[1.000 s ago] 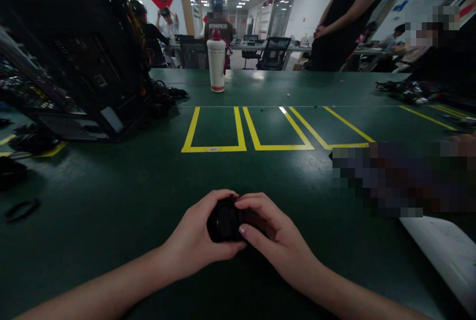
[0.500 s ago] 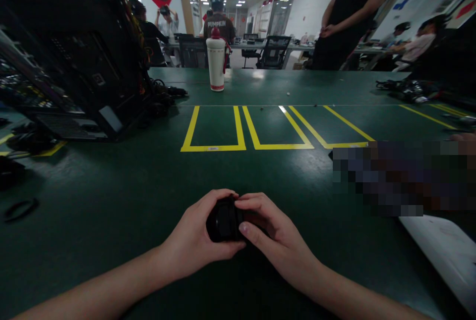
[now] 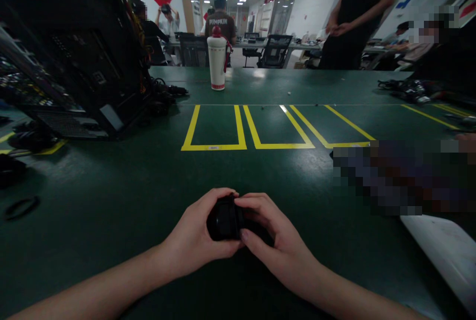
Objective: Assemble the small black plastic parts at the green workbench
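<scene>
Near the front of the green table [image 3: 167,176], a small glossy black rounded object [image 3: 224,220] with a raised rim on its right side sits between my hands. Its exact kind cannot be made out. My left hand [image 3: 197,228] wraps round its left side, thumb below and fingers over the far side. The fingertips and thumb of my right hand [image 3: 277,236] grip the rim from the right. My palms and fingers hide parts of the object.
Yellow tape [image 3: 213,147] marks open boxes on the table. A white tumbler [image 3: 217,62] stands behind them. An open computer case [image 3: 74,62] and cables stand left, with a black ring [image 3: 21,207] nearer. At right lie a blurred-out device [image 3: 394,176] and a white panel [image 3: 442,240]. People are beyond.
My right thumb has shifted slightly down along the rim. Both hands keep their hold on the black object, and the view has moved very slightly.
</scene>
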{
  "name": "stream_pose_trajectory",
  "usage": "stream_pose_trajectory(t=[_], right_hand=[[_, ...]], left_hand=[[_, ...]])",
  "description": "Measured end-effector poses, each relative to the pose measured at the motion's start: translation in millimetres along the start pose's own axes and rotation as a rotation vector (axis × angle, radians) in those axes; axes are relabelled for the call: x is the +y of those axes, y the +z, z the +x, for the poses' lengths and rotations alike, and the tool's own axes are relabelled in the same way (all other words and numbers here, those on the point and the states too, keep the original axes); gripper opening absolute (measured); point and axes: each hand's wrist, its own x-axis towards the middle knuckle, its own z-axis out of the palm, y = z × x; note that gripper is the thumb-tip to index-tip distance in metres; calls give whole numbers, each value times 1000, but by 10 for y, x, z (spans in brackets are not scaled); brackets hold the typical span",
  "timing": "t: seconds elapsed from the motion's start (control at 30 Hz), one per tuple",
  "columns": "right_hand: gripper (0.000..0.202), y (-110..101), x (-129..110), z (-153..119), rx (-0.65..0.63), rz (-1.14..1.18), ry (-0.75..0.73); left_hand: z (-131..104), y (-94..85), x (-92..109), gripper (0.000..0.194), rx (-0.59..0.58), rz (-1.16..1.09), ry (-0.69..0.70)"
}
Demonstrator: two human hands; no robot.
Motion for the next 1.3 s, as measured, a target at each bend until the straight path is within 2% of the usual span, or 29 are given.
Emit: stream_pose_trajectory(t=[0.23, 0.43, 0.63, 0.8, 1.0, 1.3], right_hand=[[21, -17, 5, 24, 14, 61, 0], [35, -2, -18, 39, 9, 74, 17], [33, -10, -12, 2, 0, 20, 17], [23, -19, 4, 26, 26, 63, 12], [39, -12, -10, 18, 23, 36, 40], [32, -20, -9, 27, -3, 12, 25]], left_hand=[[4, -4, -7, 57, -13, 14, 13], [11, -3, -8, 56, -2, 3, 10], [3, 16, -42, 58, 18, -3, 22], [2, 10, -25, 57, 7, 1, 17], [-3, -1, -3, 56, 19, 15, 17], [-3, 13, -38, 57, 22, -4, 37]])
